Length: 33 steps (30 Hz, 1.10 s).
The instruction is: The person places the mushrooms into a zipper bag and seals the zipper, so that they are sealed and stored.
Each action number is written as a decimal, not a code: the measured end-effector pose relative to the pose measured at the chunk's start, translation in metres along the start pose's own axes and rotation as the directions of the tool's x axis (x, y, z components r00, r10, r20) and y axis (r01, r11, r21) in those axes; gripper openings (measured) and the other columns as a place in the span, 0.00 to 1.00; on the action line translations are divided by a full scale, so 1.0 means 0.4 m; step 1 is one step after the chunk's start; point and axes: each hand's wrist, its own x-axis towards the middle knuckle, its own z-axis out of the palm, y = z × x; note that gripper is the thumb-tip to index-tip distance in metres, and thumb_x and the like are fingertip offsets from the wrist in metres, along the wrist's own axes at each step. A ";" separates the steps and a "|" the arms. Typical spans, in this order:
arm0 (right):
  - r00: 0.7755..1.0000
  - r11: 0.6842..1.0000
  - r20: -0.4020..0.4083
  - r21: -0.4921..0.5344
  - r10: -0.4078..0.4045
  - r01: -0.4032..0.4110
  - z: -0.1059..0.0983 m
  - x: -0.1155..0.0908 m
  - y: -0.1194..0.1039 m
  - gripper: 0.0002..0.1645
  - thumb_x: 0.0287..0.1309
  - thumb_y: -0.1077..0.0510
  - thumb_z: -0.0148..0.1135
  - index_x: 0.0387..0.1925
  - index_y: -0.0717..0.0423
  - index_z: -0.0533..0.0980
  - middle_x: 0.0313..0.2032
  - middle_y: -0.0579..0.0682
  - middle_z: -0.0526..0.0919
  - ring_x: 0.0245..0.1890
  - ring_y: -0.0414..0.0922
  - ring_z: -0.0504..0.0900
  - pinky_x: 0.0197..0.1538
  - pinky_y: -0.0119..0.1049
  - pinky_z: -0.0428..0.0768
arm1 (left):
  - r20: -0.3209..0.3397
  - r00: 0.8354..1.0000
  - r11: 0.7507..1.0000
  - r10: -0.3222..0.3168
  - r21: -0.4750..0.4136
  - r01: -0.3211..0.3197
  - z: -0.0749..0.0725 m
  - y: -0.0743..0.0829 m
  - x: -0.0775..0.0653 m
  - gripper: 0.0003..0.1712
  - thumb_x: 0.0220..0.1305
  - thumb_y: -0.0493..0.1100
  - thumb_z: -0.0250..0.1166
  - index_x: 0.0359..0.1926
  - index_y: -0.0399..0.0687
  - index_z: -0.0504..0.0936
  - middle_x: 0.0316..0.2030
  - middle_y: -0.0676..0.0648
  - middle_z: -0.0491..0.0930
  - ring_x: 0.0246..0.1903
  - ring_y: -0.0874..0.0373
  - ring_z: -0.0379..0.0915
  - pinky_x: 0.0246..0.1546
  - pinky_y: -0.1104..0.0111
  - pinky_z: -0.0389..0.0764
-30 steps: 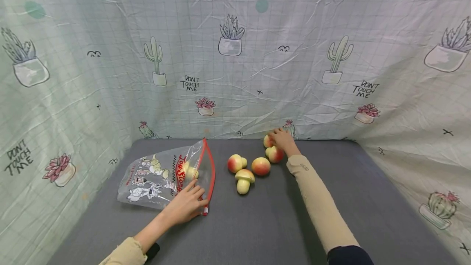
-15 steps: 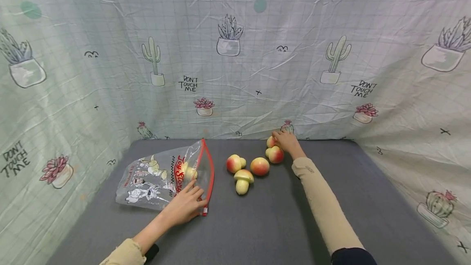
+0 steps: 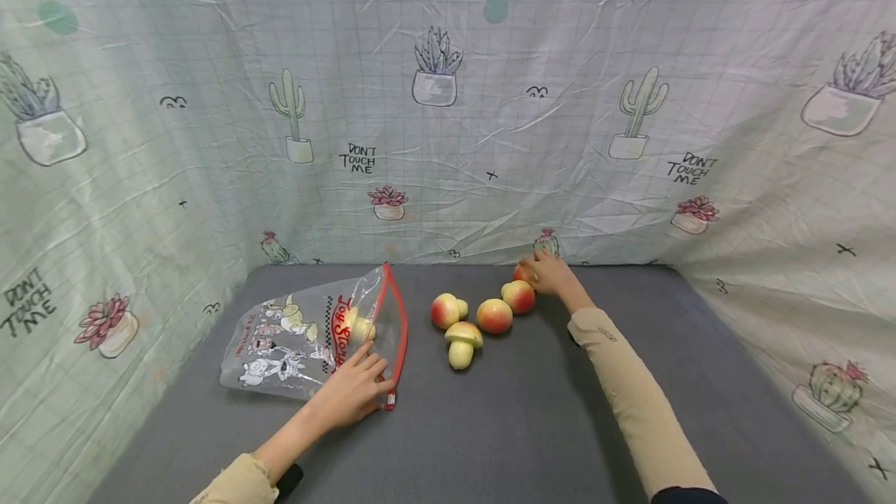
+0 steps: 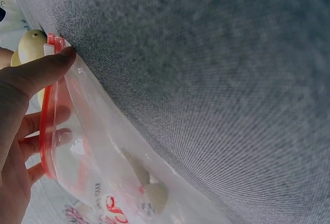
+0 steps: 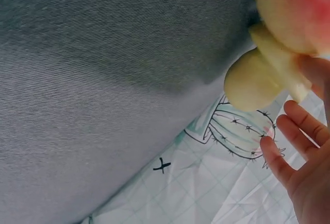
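My left hand [image 3: 353, 389] holds the mouth of a clear zip bag [image 3: 283, 364] with a red edge. In the left wrist view its thumb [image 4: 49, 69] presses the slider corner, with fingers behind the red rim. A yellow toy mushroom [image 3: 362, 328] lies inside the bag. At the table's far side, my right hand [image 3: 553, 271] pinches the cap of a red-and-yellow toy mushroom [image 3: 523, 274]; in the right wrist view, the thumb meets this mushroom's cap [image 5: 276, 62] while three other fingers [image 5: 278, 159] spread out below it. Another toy mushroom [image 3: 519, 297] lies right in front.
Three more toy mushrooms sit mid-table: one on its side [image 3: 448, 310], one showing its round cap [image 3: 495, 317], and one with its stem toward me [image 3: 462, 347]. A cactus-print curtain [image 3: 448, 177] encloses the grey table [image 3: 532, 426] at the back and sides.
My right hand has moved rightward, and the far mushroom under it has shifted right and turned its red side up. The mushroom in front of it has slid slightly left. My left hand stays put.
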 end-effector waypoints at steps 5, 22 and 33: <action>1.000 0.999 0.001 0.037 0.021 -0.021 0.007 -0.017 -0.003 0.31 0.47 0.54 0.61 0.55 0.54 0.67 0.49 0.65 0.66 0.51 0.63 0.66 0.47 0.61 0.69 | 0.001 1.000 1.000 -0.009 0.013 0.009 -0.003 0.000 0.002 0.22 0.31 0.55 0.72 0.33 0.58 0.78 0.32 0.51 0.73 0.36 0.56 0.69 0.57 0.53 0.64; 0.998 0.994 -0.021 0.100 0.052 -0.049 0.053 -0.042 0.020 0.38 0.41 0.59 0.66 0.56 0.55 0.61 0.56 0.63 0.64 0.55 0.64 0.64 0.49 0.63 0.67 | 0.019 1.000 1.000 -0.016 0.017 0.016 -0.002 0.004 0.008 0.21 0.32 0.54 0.72 0.32 0.58 0.79 0.31 0.51 0.74 0.36 0.56 0.69 0.57 0.52 0.63; 0.997 0.995 -0.056 0.085 0.060 -0.055 0.065 -0.068 0.015 0.38 0.42 0.57 0.66 0.56 0.52 0.61 0.49 0.64 0.62 0.48 0.65 0.67 0.42 0.60 0.70 | 0.022 1.000 1.000 -0.020 0.021 0.020 -0.002 0.006 0.008 0.21 0.32 0.55 0.72 0.33 0.59 0.79 0.32 0.51 0.74 0.36 0.56 0.69 0.56 0.52 0.65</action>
